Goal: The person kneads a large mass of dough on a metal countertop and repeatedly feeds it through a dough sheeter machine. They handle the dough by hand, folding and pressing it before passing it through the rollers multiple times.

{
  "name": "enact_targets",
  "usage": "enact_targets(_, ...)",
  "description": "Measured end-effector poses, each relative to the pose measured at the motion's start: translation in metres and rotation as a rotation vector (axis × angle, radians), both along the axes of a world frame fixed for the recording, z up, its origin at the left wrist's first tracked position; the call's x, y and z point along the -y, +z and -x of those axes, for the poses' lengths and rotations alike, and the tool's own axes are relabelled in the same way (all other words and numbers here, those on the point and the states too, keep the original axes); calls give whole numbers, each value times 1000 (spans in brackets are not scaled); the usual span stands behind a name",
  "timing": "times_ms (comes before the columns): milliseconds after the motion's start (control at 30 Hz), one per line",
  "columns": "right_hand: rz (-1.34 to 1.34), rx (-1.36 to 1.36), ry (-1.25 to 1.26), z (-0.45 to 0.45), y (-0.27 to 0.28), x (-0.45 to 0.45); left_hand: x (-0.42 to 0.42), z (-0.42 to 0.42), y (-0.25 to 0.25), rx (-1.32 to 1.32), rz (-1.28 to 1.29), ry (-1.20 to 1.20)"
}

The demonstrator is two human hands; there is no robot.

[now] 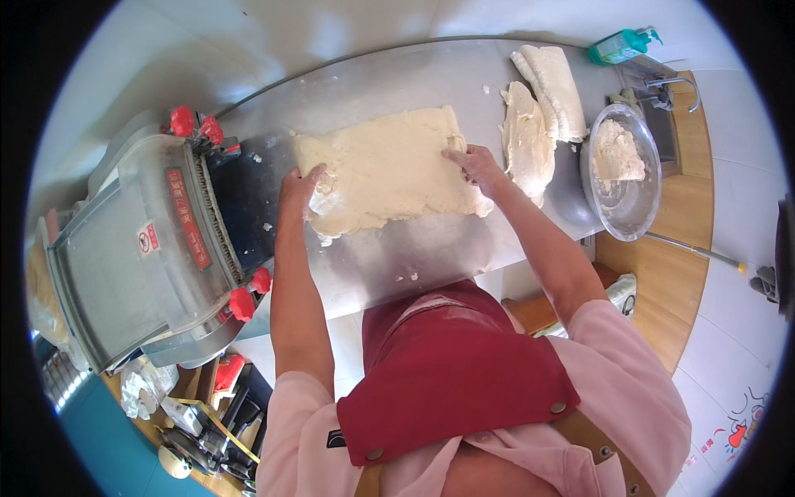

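A wide, flat sheet of pale dough (pixel 385 168) lies on the stainless steel table (pixel 397 261) in front of me. My left hand (pixel 302 189) grips its left edge, thumb on top and fingers out of sight beneath. At the right edge my right hand (pixel 475 166) pinches the dough, its fingers partly curled under. Just right of that hand rests a rough, uneven slab of dough (pixel 526 143), and touching it is a thicker folded dough piece (pixel 553 93). A steel bowl (pixel 652 205) at the table's right end holds more dough (pixel 617 152).
A dough sheeter (pixel 149 230) with red knobs (pixel 241 304) stands at the left. A green pump bottle (pixel 621 46) stands at the back right near a sink tap (pixel 689 93). Below left, a shelf holds pans and bags. Small dough scraps (pixel 407 276) dot the table.
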State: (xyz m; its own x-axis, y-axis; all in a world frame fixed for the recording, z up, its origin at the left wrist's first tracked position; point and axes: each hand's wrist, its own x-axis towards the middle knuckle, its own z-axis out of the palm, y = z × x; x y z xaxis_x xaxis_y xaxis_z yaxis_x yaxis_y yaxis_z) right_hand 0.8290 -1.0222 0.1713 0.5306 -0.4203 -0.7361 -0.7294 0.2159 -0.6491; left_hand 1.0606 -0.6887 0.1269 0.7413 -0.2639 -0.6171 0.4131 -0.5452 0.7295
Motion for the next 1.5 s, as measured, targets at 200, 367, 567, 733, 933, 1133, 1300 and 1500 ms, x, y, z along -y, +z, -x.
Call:
enact_targets(200, 412, 239, 176, 4, -14, -7, 5, 17, 29, 500, -166, -312)
enact_targets(367, -333, 175, -156, 4, -18, 5, 12, -3, 57, 107, -292, -227)
enact_targets(567, -286, 106, -71, -12, 12, -13, 7, 6, 55, 149, -183, -311)
enact_targets(733, -217, 225, 72, -8, 15, -20, 10, 12, 45, 437, -354, -525)
enact_targets(933, -382, 302, 60, -11, 47, -28, -7, 8, -3, 25, 36, -150)
enact_targets(1133, -480, 342, -79, -4, 62, -19, 30, 34, 50, 38, 66, -77)
enact_targets(1300, -392, 227, -66, 8, -7, -16, 21, 38, 26, 121, -56, -117)
enact_targets(1500, -426, 444, -27, 3, 53, -17, 47, 50, 114, 253, -37, -168)
